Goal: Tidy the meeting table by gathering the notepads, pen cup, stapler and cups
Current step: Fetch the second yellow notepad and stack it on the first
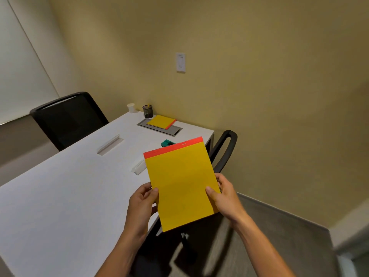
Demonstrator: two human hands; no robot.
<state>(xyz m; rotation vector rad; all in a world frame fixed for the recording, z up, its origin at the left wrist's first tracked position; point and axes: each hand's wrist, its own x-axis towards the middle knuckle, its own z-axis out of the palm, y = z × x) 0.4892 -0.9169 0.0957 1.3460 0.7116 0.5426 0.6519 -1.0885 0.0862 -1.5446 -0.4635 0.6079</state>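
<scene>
A yellow notepad was gripped by both hands over the table's near right edge, seemingly to be carried to the far pad.

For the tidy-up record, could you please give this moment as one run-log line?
hands: left and right hold yellow notepad | table: second notepad, pen cup, white cup, green stapler

A matt yellow paper notepad with a red binding strip is at centre. The smooth, matt white laminate table lies toward nine o'clock. At twelve o'clock: a black wire-mesh metal pen cup and a white paper cup.
</scene>
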